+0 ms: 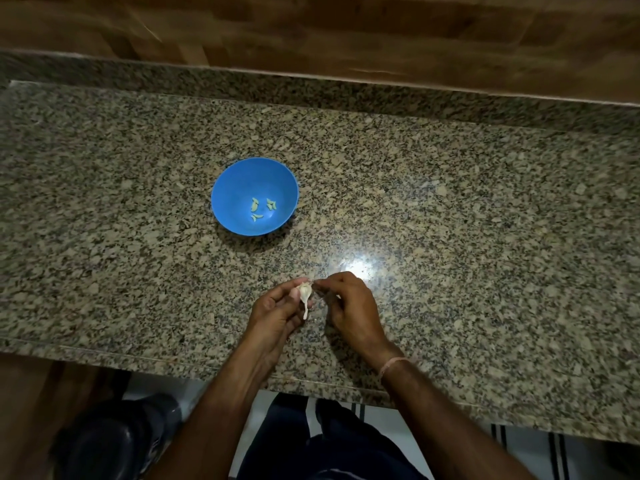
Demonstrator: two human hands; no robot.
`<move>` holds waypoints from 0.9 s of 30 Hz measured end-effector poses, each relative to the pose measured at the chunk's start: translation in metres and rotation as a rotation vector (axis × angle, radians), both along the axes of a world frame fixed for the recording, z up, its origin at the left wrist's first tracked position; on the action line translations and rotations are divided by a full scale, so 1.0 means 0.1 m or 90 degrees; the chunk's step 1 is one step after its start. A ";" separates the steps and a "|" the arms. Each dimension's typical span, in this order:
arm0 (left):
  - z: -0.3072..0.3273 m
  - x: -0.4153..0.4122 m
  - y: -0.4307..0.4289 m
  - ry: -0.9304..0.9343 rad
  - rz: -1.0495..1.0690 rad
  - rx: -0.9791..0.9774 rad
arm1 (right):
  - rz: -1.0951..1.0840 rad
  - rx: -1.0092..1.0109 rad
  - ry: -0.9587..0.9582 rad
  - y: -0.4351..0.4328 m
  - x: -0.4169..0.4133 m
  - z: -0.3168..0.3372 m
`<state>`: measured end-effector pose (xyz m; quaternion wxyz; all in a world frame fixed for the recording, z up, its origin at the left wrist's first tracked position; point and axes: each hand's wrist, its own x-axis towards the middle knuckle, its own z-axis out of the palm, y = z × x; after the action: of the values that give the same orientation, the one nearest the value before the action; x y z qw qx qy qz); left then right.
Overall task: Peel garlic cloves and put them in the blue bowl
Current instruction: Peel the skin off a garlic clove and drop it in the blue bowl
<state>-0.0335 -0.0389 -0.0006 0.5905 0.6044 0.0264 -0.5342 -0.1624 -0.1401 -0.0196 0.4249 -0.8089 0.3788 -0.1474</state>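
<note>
A blue bowl (242,174) stands on the granite counter, left of centre, with several small peeled garlic cloves (262,208) in its bottom. Nearer to me, my left hand (277,311) grips a white garlic bulb (304,293) whose stem hangs down. My right hand (348,303) is close beside it on the right, its fingertips pinching at the bulb's top; whether they hold skin or a clove is too small to tell.
The speckled granite counter (450,209) runs the full width, with a wooden wall (311,26) behind it and a bright light glare just beyond my right hand. Below the counter's front edge I see my legs and a dark shoe on the floor.
</note>
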 end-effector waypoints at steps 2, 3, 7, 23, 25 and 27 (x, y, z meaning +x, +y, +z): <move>-0.01 0.01 0.02 0.004 0.002 -0.004 | -0.014 -0.021 0.009 0.03 -0.01 0.02; -0.01 0.00 0.03 0.003 -0.001 -0.003 | -0.032 -0.018 0.002 0.04 -0.02 0.03; -0.02 -0.05 0.03 0.007 -0.001 -0.009 | -0.085 0.139 -0.108 0.06 0.00 0.14; 0.01 -0.11 0.06 -0.035 0.025 -0.029 | -0.108 0.242 -0.171 0.16 0.06 0.18; 0.00 -0.12 0.07 -0.048 0.020 -0.014 | -0.099 0.236 -0.157 0.17 0.05 0.15; 0.00 -0.15 0.08 -0.062 0.011 0.006 | -0.087 0.232 -0.146 0.17 0.04 0.11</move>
<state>-0.0480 -0.0304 -0.0009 0.5926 0.6326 0.0053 -0.4987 -0.1584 -0.1231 -0.0087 0.5934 -0.6692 0.4022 -0.1957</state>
